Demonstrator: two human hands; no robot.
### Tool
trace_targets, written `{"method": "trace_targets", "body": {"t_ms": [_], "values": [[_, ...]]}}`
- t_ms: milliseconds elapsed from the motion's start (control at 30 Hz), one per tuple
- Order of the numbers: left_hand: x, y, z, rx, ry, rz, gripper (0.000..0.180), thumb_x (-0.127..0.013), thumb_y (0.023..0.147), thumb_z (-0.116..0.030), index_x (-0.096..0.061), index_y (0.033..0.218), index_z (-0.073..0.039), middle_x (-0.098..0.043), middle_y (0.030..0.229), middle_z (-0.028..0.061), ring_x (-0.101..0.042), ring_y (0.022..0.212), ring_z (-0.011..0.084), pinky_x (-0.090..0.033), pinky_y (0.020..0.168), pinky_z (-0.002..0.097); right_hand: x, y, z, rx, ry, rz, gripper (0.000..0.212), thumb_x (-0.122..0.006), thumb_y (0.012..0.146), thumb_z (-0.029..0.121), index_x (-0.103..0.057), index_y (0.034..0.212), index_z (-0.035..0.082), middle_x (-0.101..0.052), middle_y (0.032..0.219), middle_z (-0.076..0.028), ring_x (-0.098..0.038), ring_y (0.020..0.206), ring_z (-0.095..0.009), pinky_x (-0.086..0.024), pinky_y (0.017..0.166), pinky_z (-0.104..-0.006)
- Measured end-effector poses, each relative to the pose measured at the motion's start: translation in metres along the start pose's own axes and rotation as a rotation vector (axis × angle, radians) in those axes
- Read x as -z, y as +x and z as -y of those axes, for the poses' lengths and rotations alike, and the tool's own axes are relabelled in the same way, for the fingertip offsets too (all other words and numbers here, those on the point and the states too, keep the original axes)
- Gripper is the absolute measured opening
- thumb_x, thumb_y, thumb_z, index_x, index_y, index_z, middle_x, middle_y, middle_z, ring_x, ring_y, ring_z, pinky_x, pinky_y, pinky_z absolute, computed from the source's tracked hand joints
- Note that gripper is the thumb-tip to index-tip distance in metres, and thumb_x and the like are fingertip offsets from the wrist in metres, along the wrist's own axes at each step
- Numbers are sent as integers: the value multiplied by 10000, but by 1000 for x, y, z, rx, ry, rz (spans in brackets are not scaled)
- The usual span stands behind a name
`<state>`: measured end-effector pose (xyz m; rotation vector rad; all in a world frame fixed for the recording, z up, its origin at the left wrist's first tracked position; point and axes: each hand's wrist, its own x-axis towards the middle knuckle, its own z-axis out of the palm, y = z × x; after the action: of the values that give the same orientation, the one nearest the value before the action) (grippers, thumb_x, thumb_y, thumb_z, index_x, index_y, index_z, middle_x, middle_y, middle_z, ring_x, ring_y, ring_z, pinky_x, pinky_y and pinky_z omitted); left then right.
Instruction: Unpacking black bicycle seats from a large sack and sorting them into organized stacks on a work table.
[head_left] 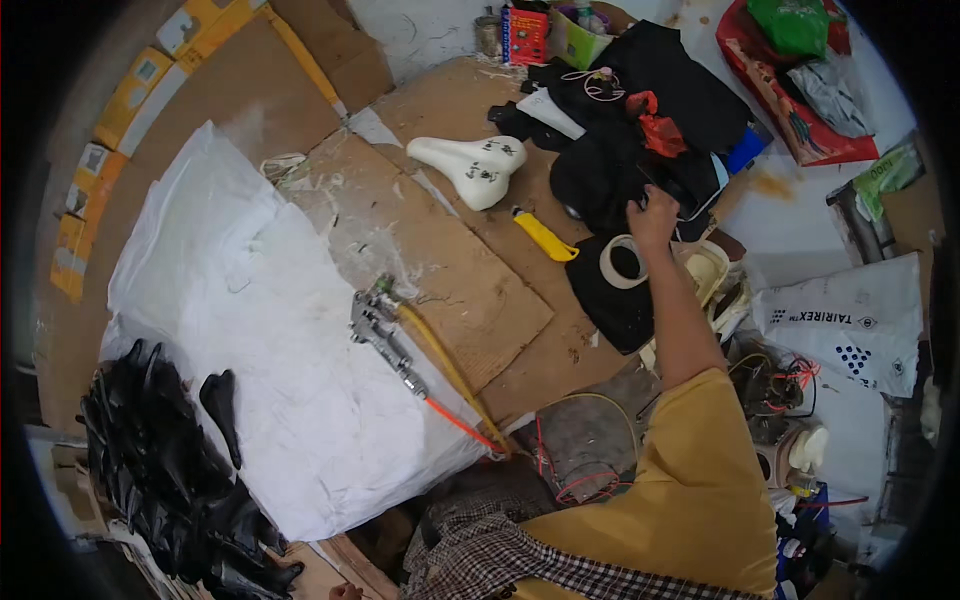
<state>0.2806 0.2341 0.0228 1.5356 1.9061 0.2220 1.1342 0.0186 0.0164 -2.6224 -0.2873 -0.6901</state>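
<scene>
The right hand [653,215] is placed at the black cloth pile [605,150], just beyond the tape roll [607,270], its fingers held narrow (whether anything is gripped cannot be told). A reach or pick-up is judged in hand; a sure pinch seems called for. The left hand [345,592] is mostly cut off, its state unreadable

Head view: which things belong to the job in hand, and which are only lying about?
Apparently in hand:
black pile, at the right hand; exact hold unclear
left hand, barely visible; any hold unclear

Apparently lying about, untouched:
white saddle
spray gun
yellow tool
red bag
</scene>
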Motion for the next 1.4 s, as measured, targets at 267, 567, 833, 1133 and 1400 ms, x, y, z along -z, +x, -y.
{"method": "trace_targets", "body": {"t_ms": [267, 567, 833, 1133, 1400], "values": [[32, 9, 10, 251, -173, 55, 243, -663, 764, -187, -595, 852, 30, -598, 725, 103, -541, 583, 177, -464, 524, 300, -31, 75, -93, -289, -96, 282, 713, -726, 632, 317, -461, 1261, 108, -490, 1244, -137, -412, 1163, -365, -372, 956, -452], [53, 58, 37, 405, -282, -2, 327, -643, 777, -112, -521, 1051, 19, -593, 840, 119, -593, 630, 229, -496, 539, 311, -42, 107, -87, -282, -158, 621, 852, -740, 595, 324, -350, 1346, 220, -378, 1365, -80, -338, 1250, -326, -305, 998, -482], [27, 98, -13, 17, 20, 128, 313, -653, 746, -13, -545, 1035, 41, -606, 775, 137, -580, 566, 207, -518, 491, 301, -33, 107, -70, -173, -140, 572, 837, -765, 568, 308, -386, 1310, 242, -425, 1301, -68, -386, 1194, -322, -329, 961, -501], [-34, 124, -211, -178, 141, -27, 249, -637, 811, -201, -616, 816, 47, -606, 694, 112, -515, 554, 161, -446, 491, 319, -12, 69, -41, 107, -306, 171, 769, -745, 633, 274, -388, 1306, 172, -455, 1259, -135, -409, 1163, -358, -351, 941, -480], [-131, 71, -399, -457, -379, 384, 55, -588, 784, -9, -565, 829, 14, -586, 871, 93, -576, 751, 169, -468, 728, 277, 2, -164, 219, 108, 1562, 962, 196, -611, 809, 104, -585, 990, 36, -588, 833, -29, -547, 785, -97, -469, 653, -252]]}}
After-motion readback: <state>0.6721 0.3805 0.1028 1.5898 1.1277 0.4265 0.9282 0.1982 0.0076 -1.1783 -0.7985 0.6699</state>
